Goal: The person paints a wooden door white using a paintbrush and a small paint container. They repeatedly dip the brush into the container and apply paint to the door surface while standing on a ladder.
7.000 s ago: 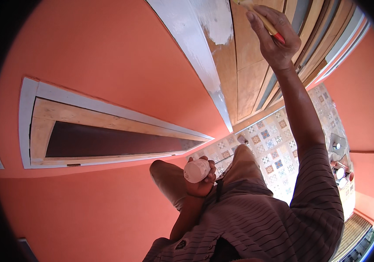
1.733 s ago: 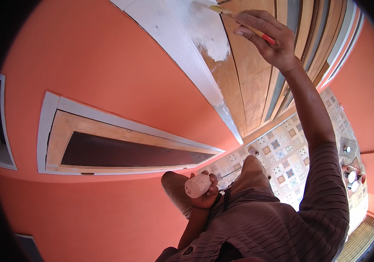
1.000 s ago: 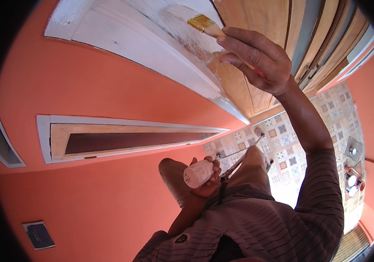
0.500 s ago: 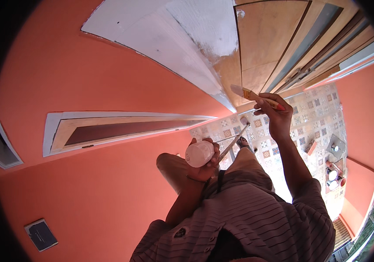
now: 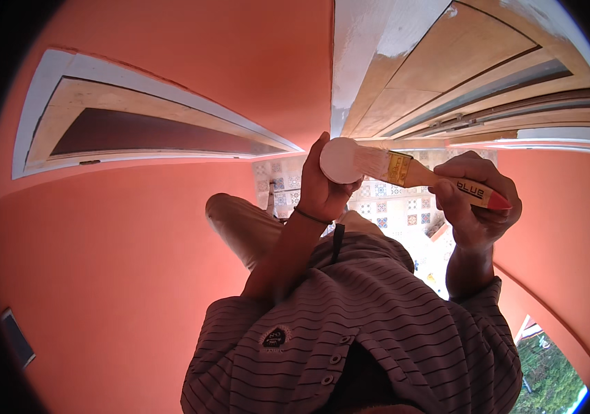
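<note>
Coral-painted wall (image 5: 136, 255) fills most of the left side and continues along the right margin, its edges bent by the fisheye lens. The person's striped shirt (image 5: 391, 338), dark-lined and buttoned, occupies the lower centre. At upper right stands a panelled wooden door (image 5: 446, 79), largely bare wood, with white paint over part of its upper portion; a white-painted vertical board (image 5: 351, 58) separates it from the wall. At upper left, a window (image 5: 164, 132) shows a white outer frame, a bare-wood sash and a dark pane. Patterned floor tiles (image 5: 381, 207) appear beyond the hands, and greenery (image 5: 550, 366) at lower right. The right hand (image 5: 477, 224) has its fingers and thumb clamped on the handle of a flat paintbrush (image 5: 419, 176), held almost horizontally with the red handle tip to the right and the pale bristles to the left. The left hand (image 5: 321, 193), fingers closed around its side, holds a small white cup (image 5: 338, 160) in front of the chest, near the centre of the view. The bristle tips overlap the cup's right edge; their depth cannot be told. A dark wristband (image 5: 313, 217) circles the left wrist.
</note>
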A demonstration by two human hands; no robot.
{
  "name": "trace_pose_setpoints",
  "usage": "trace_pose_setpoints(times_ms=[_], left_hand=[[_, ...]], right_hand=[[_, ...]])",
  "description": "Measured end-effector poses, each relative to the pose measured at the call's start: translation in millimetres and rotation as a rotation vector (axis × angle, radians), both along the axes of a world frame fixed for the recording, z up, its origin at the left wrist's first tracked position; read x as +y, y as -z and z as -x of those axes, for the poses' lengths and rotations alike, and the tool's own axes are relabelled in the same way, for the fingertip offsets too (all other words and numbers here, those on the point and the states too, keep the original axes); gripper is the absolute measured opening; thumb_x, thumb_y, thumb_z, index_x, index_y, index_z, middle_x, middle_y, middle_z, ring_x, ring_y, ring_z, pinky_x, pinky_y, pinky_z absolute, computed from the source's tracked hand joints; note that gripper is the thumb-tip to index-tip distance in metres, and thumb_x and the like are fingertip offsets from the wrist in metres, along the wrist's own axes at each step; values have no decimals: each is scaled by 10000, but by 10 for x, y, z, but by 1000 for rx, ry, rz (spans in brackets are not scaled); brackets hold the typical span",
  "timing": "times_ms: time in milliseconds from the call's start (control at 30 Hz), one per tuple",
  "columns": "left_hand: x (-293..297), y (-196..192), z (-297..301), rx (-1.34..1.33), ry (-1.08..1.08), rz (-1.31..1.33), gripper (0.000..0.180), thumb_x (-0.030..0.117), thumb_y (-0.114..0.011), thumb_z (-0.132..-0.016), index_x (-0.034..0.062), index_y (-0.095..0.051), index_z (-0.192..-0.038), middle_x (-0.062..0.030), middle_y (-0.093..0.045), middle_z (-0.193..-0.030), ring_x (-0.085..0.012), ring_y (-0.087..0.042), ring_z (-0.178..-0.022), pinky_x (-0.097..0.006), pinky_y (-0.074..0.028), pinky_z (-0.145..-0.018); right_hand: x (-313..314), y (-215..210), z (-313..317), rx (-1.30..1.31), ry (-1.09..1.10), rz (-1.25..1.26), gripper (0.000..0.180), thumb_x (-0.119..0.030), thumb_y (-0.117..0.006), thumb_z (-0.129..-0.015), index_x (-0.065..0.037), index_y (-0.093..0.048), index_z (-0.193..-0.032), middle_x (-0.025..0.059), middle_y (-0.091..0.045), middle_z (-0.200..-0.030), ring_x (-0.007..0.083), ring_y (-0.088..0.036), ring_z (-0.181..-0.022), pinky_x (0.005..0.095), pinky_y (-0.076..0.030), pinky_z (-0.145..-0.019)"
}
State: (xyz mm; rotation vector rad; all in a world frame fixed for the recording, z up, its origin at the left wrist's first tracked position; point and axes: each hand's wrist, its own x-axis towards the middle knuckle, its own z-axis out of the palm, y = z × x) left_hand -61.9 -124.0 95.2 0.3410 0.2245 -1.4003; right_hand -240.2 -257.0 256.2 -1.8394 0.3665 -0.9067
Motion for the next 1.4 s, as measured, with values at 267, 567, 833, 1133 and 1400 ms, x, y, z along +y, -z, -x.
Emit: trace_pose_setpoints(times_ms=[267,567,833,1133,1400], left_hand=[[-56,-170,22,-147,-117,-159,468,492,-480,-1102,70,-679,-1139,-84,-722,-1000,-214,-689,-868,-371,-553,-689],[-33,-169,68,-193,-156,-160,462,479,-496,-1099,58,-664,-1188,-108,-729,-1082,-243,-705,-1032,-423,-566,-936],[37,-169,41,-252,-148,-147,466,513,-486,-1095,90,-666,-1171,-79,-722,-1050,-205,-695,-967,-372,-563,-798],[-106,-161,58,-143,-101,-133,477,534,-476,-1089,99,-671,-1104,-81,-709,-967,-206,-647,-748,-316,-467,-549],[-246,-195,48,-87,-67,-62,479,510,-462,-1099,78,-669,-1086,-106,-695,-882,-216,-589,-641,-325,-454,-526]], right_hand=[[50,25,-359,173,-73,192,125,21,-790,-849,22,-728,-958,98,-706,-777,149,-668,-622,267,-485,-551],[42,134,-466,267,-180,289,89,35,-761,-891,33,-699,-955,86,-677,-773,115,-619,-640,246,-455,-575],[38,148,-311,83,-88,42,87,46,-744,-888,65,-718,-968,94,-698,-822,112,-638,-673,251,-489,-591],[-86,613,-110,-179,-47,-704,149,-44,-666,-984,80,-693,-1062,138,-700,-782,146,-626,-589,261,-474,-494],[-51,913,-91,-331,5,-1211,315,-314,-589,-1100,-28,-708,-1041,90,-719,-771,116,-613,-569,235,-455,-464]])
